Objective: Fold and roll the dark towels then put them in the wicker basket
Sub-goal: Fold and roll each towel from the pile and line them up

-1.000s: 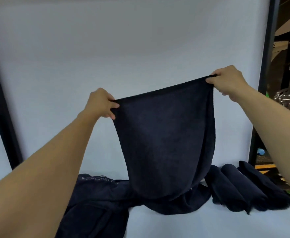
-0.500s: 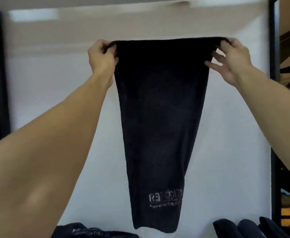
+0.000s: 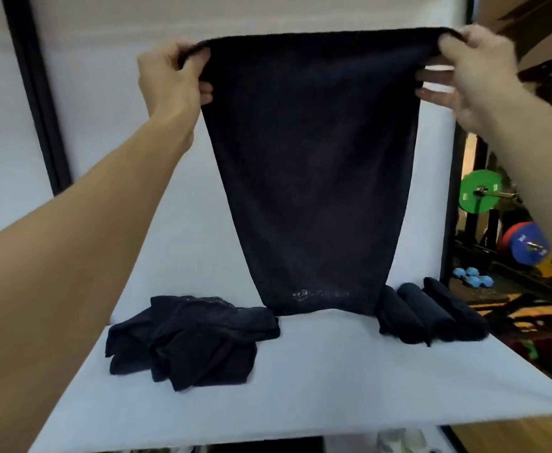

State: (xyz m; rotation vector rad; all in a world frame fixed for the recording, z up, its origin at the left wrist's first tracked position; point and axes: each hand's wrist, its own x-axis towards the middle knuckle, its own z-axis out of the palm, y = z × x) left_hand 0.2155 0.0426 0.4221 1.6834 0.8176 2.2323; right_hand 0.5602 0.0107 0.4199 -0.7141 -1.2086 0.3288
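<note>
Fingers (image 3: 204,92) are curled tight on both sides. The left hand (image 3: 170,80) pinches one top corner of the towel (image 3: 310,165) and the right hand (image 3: 477,70) pinches the other, with the hem bunched inside each grip. The towel hangs full length in the air over the table (image 3: 300,387). Its bottom hem is down near the surface, and I can't tell if it touches.

My take is this is the spread-it-out step before the fold. I'd keep that top edge level and taut, then let the bottom hem land first and lay the rest down flat. It should go in the gap between the heap (image 3: 189,338) and the rolls (image 3: 431,315). Line the corners up before folding, or the roll comes out lopsided.

The fabric looks like soft, limp, matte terry, very dark navy, with a faint pale logo (image 3: 304,294) near the bottom. The heap on the left is crumpled and lumpy. The rolls on the right are three snug cylinders side by side, close to the table's edge. The table cover is a smooth white sheet, so the towel may slide on it a bit. There's no wicker basket in view anywhere.
</note>
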